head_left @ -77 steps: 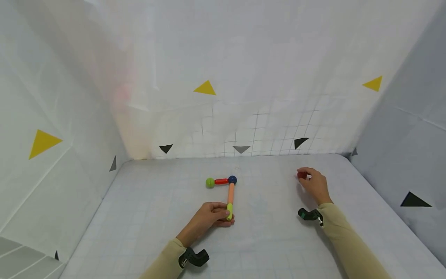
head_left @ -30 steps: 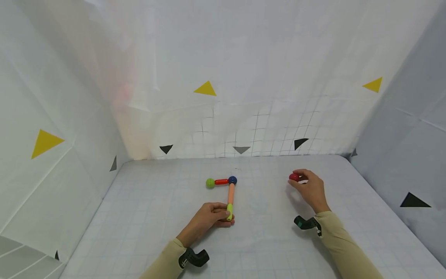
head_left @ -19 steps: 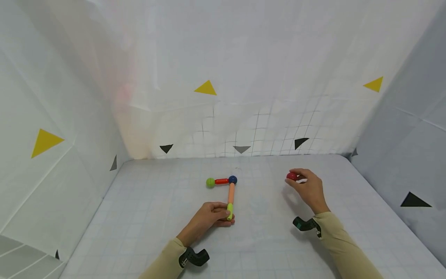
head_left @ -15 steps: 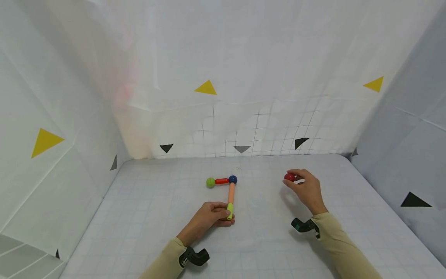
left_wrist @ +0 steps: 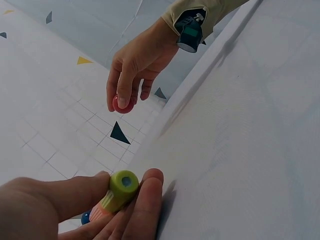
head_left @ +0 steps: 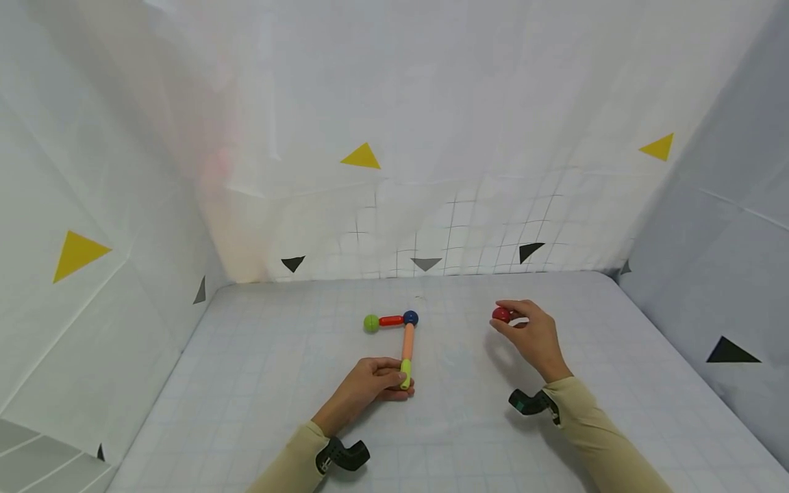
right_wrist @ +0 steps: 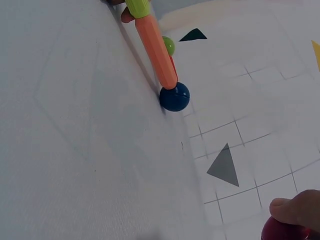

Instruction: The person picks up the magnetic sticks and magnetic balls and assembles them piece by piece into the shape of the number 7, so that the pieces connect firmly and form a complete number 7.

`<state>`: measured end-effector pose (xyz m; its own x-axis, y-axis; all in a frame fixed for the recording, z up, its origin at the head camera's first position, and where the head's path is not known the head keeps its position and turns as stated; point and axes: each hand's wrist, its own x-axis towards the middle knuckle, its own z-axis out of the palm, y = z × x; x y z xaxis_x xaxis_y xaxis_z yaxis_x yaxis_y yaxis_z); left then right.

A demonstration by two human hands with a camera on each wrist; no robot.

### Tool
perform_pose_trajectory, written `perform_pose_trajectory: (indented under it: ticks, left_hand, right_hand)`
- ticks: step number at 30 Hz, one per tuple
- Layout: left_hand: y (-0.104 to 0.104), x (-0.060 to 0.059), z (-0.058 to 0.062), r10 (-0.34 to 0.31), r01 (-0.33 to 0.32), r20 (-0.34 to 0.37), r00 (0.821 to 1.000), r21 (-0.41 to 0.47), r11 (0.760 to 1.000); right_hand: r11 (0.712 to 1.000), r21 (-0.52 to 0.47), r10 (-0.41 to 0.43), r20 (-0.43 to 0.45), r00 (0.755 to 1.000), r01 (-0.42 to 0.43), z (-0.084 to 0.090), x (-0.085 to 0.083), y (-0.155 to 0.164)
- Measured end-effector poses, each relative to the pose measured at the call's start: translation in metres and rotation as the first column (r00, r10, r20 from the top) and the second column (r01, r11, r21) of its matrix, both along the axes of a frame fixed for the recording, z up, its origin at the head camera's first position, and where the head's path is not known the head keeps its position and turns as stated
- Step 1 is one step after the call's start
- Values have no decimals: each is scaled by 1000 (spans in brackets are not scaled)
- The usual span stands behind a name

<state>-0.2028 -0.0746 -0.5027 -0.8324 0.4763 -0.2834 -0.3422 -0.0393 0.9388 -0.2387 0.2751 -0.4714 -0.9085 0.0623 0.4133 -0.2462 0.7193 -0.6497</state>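
Head view shows the right hand pinching a red ball between thumb and fingertips, raised just above the gridded table. Compared with the earliest picture, the hand and ball have drifted toward nine o'clock, from near the table's right side to a spot closer to the blue ball, though the two are well apart. Half a second ago the red ball sat slightly farther toward three o'clock; the shift since then is small.

At the table's middle the left hand has not moved. Its thumb and fingers are curled round the green end cap of an orange rod, which lies on the table and points to twelve o'clock. The rod's far end touches the blue ball; from there a short red rod runs toward nine o'clock to a green ball. This L-shaped chain lies as it did in every earlier picture.

Left wrist view confirms both grips: the cap is clamped between thumb and fingers, and beyond it the right hand's fingers close on the red ball. Right wrist view shows the orange rod meeting the blue ball, with the red ball at the lower edge under a fingertip.
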Motion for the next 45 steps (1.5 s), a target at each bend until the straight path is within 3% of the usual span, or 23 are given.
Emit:
perform_pose_trajectory:
  ticks: [16,36,45]
  left_hand:
    - [0,0,1,-2,2,-2,1000,-7,1000]
    - [-3,-1,2,14,-14,14,1000,-6,1000]
    - [-1,0,3,22,-22,2,1000,-31,999]
  right_hand:
    - [995,-91,53,68,996,-46,3,10,-22]
    - [972,-124,205,20,979,-201,6,26,-55]
    - [966,-115,237,40,971,-232,0,32,-69]
